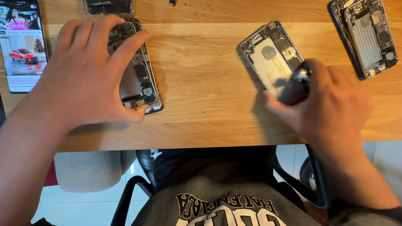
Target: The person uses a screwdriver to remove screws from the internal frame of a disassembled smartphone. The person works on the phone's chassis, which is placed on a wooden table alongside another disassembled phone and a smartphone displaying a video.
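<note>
With our left hand [86, 71] spread flat on the opened phone [140, 75] near the table's [201, 121] front edge, our right hand [331, 102] should keep pinching the dark part [295, 86] steadily over the middle phone [272, 56].

Lit phone [23, 44], opened phone [368, 35], wooden table [201, 104], chair [88, 169].

opened phone [140, 75] flat, second opened phone [272, 56] angled

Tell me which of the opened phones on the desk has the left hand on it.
The leftmost opened phone, beside the lit phone. The left hand covers it; the right hand is at the middle one, and the far-right one lies untouched.
</note>
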